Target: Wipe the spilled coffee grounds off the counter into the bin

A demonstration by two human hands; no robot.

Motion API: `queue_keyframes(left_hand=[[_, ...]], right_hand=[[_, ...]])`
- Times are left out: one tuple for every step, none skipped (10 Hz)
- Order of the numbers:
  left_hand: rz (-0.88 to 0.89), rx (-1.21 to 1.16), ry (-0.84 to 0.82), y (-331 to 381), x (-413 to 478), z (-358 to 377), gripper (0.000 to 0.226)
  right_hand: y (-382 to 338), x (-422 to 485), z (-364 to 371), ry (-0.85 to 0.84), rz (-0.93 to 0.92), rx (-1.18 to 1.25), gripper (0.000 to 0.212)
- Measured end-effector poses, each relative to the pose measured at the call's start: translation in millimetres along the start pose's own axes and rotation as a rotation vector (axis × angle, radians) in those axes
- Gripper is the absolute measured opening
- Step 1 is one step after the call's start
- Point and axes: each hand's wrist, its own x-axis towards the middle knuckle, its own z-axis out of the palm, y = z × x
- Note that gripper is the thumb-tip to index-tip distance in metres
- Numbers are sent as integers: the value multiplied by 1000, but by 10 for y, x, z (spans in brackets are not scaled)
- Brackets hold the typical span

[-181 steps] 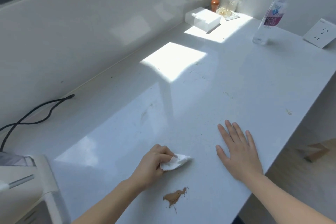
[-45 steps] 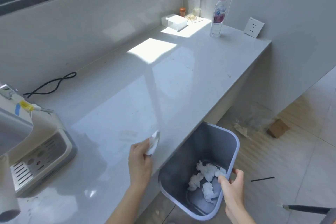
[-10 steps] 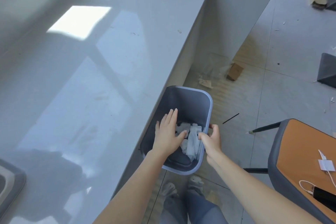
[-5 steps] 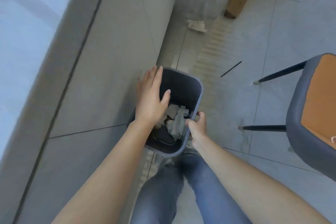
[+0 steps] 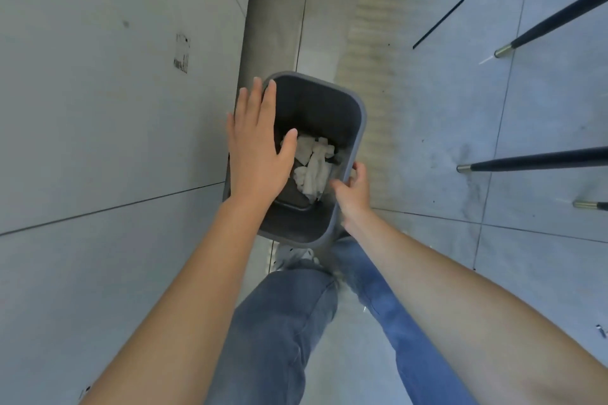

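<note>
I look straight down at a grey plastic bin point(image 5: 357, 115) low by the floor, against the counter's grey side panel point(image 5: 98, 108). Several crumpled white tissues point(image 5: 312, 164) lie at its bottom. My left hand point(image 5: 256, 145) is flat and empty, fingers apart, over the bin's left rim. My right hand point(image 5: 353, 189) grips the bin's right rim, thumb inside. The countertop and any coffee grounds are out of view.
My legs in blue jeans point(image 5: 289, 322) and a white shoe point(image 5: 292, 256) are just below the bin. Black chair legs with brass tips point(image 5: 526, 161) stand on the tiled floor at right. A thin black stick point(image 5: 437, 23) lies on the floor above.
The tissue left my left hand and now lies in the bin. The bin has come down from counter height to near the floor, and my view has tilted down past the countertop.
</note>
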Motion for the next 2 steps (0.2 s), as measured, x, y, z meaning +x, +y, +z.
queue_keyframes(left_hand=[[-4,-17,-9,52,-56,-75,65],[17,-67,-14,176,-124,-305,62]], right_hand=[[7,-75,-73,-89,47,-130,43],[-65,-275,-169,-138,139,-225,51]])
